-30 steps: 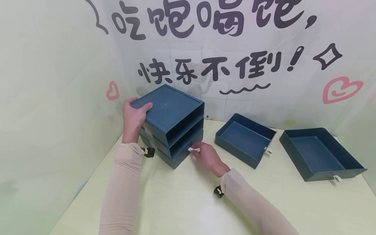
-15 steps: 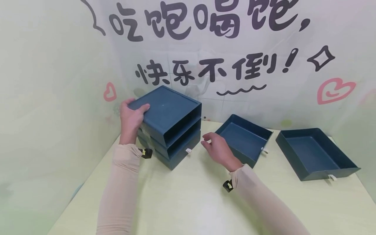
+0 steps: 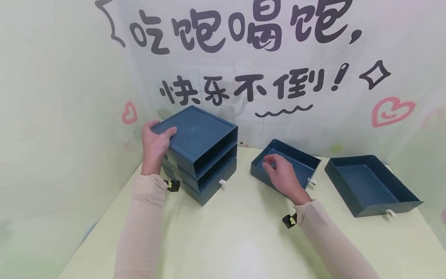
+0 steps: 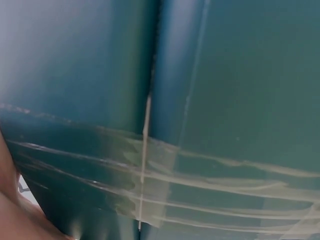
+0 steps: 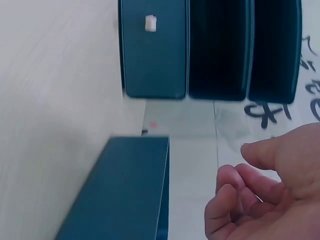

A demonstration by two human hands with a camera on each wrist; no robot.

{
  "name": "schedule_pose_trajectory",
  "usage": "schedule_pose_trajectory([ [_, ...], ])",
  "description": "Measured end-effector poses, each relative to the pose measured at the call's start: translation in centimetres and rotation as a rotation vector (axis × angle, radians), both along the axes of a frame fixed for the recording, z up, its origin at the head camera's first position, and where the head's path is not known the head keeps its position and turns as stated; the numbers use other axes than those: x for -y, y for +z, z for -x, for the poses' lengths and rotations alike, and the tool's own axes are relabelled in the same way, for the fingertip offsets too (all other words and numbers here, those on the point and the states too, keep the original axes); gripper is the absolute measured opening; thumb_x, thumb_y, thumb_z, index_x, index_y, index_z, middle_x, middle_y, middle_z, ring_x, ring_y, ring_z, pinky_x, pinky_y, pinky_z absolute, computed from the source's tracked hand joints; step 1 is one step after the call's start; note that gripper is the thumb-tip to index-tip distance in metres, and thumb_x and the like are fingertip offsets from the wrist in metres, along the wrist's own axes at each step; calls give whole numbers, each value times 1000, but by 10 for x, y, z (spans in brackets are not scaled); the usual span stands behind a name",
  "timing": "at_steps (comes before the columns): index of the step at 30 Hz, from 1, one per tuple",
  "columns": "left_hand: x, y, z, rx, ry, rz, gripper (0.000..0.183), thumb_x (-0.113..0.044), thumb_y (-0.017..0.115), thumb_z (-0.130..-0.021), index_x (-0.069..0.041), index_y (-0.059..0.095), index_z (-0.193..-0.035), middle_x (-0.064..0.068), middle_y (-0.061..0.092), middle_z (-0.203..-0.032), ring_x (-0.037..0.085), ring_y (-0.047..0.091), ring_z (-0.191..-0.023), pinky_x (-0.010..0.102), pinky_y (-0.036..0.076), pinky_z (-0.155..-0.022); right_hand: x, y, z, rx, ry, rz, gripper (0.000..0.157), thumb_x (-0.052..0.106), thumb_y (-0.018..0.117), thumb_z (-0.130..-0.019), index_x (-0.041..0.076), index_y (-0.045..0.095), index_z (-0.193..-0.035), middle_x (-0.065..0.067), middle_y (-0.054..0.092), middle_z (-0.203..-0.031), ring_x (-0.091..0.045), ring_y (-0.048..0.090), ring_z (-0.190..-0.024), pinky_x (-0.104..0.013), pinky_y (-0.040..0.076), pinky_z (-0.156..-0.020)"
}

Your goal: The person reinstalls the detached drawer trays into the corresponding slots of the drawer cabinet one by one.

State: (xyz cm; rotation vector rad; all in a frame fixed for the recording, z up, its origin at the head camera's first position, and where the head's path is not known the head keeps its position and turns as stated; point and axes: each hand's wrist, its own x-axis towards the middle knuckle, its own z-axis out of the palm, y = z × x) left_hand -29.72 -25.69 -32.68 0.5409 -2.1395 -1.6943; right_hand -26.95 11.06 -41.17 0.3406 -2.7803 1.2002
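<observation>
A dark blue three-tier drawer cabinet point(image 3: 195, 133) stands at the left of the table. My left hand point(image 3: 155, 145) grips its top left edge, thumb on the upper surface and fingers over the far side. The bottom tier holds a drawer front point(image 5: 154, 60) with a white pull tab point(image 3: 222, 182); the upper two tiers are hollow. My right hand point(image 3: 283, 174) hovers over a loose blue drawer point(image 3: 259, 173), fingers loosely curled around nothing. It hides part of that drawer's near wall. In the left wrist view, clear tape point(image 4: 220, 185) runs across the cabinet's side.
A second loose drawer point(image 3: 340, 186) lies farther right, its white tab point(image 3: 391, 212) facing the front. Behind the table rises a white backdrop point(image 3: 216, 58) with black lettering. A pale wall point(image 3: 62, 116) closes off the left side.
My right hand has let go of the bottom drawer's tab and moved right, over the nearer loose drawer. The left hand keeps its grip on the cabinet.
</observation>
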Motion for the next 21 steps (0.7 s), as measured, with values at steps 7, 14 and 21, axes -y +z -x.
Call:
schedule_pose_trajectory([
  [7,0,0,-1,4,-10,23,74,-28,75,-91,-14,37,-153,10,32,-162,25,33,-147,38,28,-124,-34,-3,-2,-1,-67,-4,37,22,53,-107,1,56,-137,-18,63,-126,-30,63,-99,-37,53,-80],
  [14,-2,2,-1,-3,-8,25,74,-29,75,-91,-13,37,-153,11,34,-161,26,35,-146,38,30,-123,-65,-7,0,14,-161,-19,39,20,49,-108,-3,52,-140,-24,59,-132,-37,62,-109,-50,54,-89],
  [21,-1,0,-2,3,0,15,74,-28,76,-91,-14,38,-152,10,34,-161,25,36,-144,37,30,-122,-89,-15,1,43,-239,-3,41,17,48,-107,-7,50,-141,-29,56,-136,-44,54,-125,-57,47,-103],
])
